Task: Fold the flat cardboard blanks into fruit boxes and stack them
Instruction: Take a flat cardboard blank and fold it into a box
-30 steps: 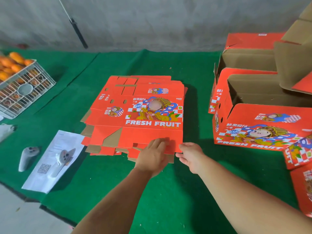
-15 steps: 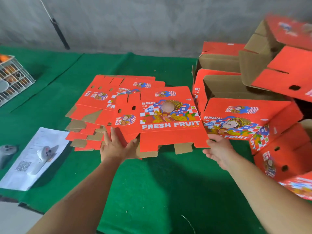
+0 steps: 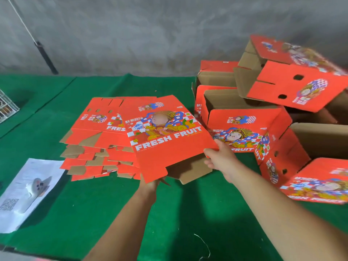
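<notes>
Nearest, left hand mostly hidden under the lifted blank, its grip unclear; right hand pinches that blank's right edge, thumb on top; blank tilted above the green tabletop, overlapping the pile of flat blanks just left of it; folded boxes heaped right of the blank, one tipped box on top, farthest back.

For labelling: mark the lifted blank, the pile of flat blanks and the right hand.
lifted blank [image 3: 170,142], head view, on its printed red face.
pile of flat blanks [image 3: 98,127], head view, on the top sheet.
right hand [image 3: 221,159], head view, on the back of the hand.
</notes>
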The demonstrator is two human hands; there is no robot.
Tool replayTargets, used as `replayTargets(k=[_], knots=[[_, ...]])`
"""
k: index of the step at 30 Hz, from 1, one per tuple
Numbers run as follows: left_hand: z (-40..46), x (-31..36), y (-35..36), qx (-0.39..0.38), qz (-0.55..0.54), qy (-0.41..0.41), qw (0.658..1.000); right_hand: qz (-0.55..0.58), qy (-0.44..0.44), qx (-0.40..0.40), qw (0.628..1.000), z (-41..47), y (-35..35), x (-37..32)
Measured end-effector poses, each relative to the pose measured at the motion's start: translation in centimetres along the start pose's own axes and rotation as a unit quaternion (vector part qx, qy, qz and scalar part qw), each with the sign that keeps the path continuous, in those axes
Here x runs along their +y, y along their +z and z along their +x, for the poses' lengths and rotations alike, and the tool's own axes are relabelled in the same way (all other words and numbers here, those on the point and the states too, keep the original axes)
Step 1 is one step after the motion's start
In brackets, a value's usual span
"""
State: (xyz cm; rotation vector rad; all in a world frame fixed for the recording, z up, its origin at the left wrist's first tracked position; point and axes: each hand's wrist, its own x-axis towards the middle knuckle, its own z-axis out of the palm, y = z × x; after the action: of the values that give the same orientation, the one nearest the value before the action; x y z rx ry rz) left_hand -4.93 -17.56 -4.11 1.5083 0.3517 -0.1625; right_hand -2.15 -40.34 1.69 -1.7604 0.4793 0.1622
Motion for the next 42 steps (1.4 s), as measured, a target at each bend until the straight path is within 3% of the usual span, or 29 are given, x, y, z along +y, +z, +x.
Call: replayTargets(k=[6, 8, 11, 13, 15, 18, 20, 23, 24, 26, 28, 33, 37, 39, 42], knots=[[-2.9, 2.5, 3.3, 0.011, -0.048, -0.041, 0.998, 0.083, -0.030, 0.113, 0.990, -2.5, 1.6, -0.3], [-3.4, 2.8, 4.1, 0.062, 0.031, -0.015, 0.997, 0.164, -0.021, 0.070, 0.984, -3.7, 2.6, -0.2], [-3.8, 3.6, 5.0, 0.125, 0.132, 0.099, 0.978, 0.233, 0.026, -0.056, 0.970, -5.6, 3.7, -0.5], [-4.2, 3.8, 5.7, 0.103, 0.179, 0.142, 0.968, 0.166, -0.004, -0.049, 0.985, -6.6, 4.1, -0.8], [-4.7, 3.6, 6.4, 0.043, 0.209, 0.134, 0.968, 0.107, -0.039, 0.007, 0.993, -7.0, 3.8, -1.4], [-5.2, 2.8, 6.2, -0.027, 0.228, 0.144, 0.963, 0.172, -0.049, 0.013, 0.984, -6.7, 2.2, -1.9], [-4.8, 2.8, 5.0, -0.019, 0.280, 0.247, 0.927, 0.158, -0.046, -0.014, 0.986, -6.6, 0.6, -2.2], [-3.2, 3.7, 3.4, -0.008, 0.392, 0.427, 0.815, 0.073, -0.057, -0.048, 0.995, -6.9, -1.7, -2.5], [-2.7, 4.3, 3.2, -0.023, 0.419, 0.448, 0.789, 0.032, -0.072, -0.052, 0.996, -7.0, -2.4, -2.7], [-2.1, 5.2, 3.5, -0.069, 0.458, 0.433, 0.773, -0.072, -0.117, -0.040, 0.990, -7.0, -3.6, -3.4], [-2.3, 5.6, 4.3, -0.103, 0.461, 0.403, 0.784, -0.188, -0.164, -0.034, 0.968, -7.1, -4.8, -4.5], [-3.1, 5.5, 6.8, -0.166, 0.335, 0.350, 0.859, -0.427, -0.244, 0.008, 0.871, -7.2, -6.7, -6.8], [-1.5, 7.6, 6.0, -0.030, 0.299, 0.389, 0.871, -0.476, -0.263, 0.045, 0.838, -6.7, -8.5, -7.4], [0.0, 9.3, 5.0, 0.031, 0.288, 0.377, 0.880, -0.467, -0.268, 0.038, 0.842, -6.6, -9.7, -7.5], [1.8, 11.6, 4.1, 0.057, 0.291, 0.356, 0.886, -0.461, -0.261, 0.069, 0.846, -6.9, -11.0, -8.2]])
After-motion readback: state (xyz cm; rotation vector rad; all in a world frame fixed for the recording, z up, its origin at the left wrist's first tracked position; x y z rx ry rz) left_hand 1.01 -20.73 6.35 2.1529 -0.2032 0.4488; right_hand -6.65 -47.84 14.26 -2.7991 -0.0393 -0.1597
